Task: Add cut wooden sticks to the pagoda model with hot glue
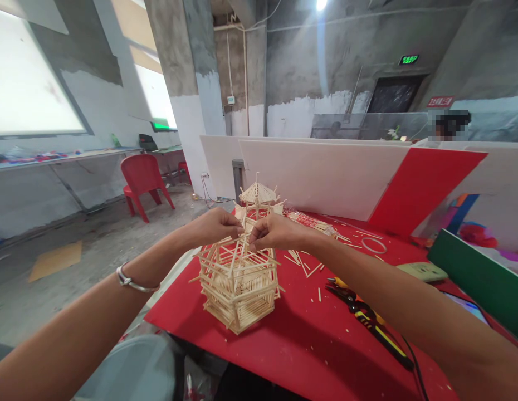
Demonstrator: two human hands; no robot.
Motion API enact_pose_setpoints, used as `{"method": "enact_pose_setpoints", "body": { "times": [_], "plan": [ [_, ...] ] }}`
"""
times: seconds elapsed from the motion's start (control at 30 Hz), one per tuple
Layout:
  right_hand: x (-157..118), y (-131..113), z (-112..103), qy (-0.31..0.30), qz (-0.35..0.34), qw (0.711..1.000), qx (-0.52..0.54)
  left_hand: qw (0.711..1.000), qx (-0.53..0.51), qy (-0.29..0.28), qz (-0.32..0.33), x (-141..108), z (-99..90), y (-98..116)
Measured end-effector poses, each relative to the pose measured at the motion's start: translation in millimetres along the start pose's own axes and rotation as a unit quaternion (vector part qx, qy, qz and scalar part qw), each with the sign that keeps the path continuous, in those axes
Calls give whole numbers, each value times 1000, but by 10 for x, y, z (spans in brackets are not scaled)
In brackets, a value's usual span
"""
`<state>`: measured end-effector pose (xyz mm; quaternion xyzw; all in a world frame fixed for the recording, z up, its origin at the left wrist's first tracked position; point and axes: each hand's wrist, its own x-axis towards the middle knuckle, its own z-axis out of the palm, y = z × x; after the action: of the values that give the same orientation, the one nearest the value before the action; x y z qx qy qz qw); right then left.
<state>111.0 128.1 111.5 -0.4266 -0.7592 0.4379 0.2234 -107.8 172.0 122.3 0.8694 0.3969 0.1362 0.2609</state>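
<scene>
A many-sided openwork model (238, 289) built of thin wooden sticks stands on the red tabletop (301, 345). Sloping sticks rise from its rim toward a peak. My left hand (221, 225) is closed in a pinch on a thin wooden stick at this peak, its tips partly hidden. Just to the right, my right hand (271, 231) also pinches a stick there, fingers curled. Behind the hands rises a small pagoda-like stick tower (258, 194) with a pointed roof; my hands cover its lower part.
Right of the model lie loose sticks (301, 263), a bagged stick bundle (311, 221), a clear ring (374, 245), yellow-and-black pliers (374, 328) and a phone (465, 306). A white partition (317, 178) borders the table's back. Beyond it, a person (449, 128) is partly visible.
</scene>
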Motion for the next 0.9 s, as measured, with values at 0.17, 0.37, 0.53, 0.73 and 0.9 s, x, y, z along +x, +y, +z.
{"method": "enact_pose_setpoints", "body": {
  "times": [0.17,0.37,0.53,0.73,0.9],
  "plan": [
    [-4,3,0,0,-1,1000,2,1000,-3,-14,-3,-13,1,25],
    [12,17,-2,-3,-8,1000,-3,999,-6,-17,-30,-42,-14,36],
    [-6,18,-28,-1,-8,1000,-1,997,21,70,-11,-100,-75,75],
    [-206,-102,-120,39,-54,996,67,964,-61,257,17,-369,-37,442],
    [-675,-310,-27,130,-197,962,140,906,-326,267,-45,-625,418,923]
  ]
}}
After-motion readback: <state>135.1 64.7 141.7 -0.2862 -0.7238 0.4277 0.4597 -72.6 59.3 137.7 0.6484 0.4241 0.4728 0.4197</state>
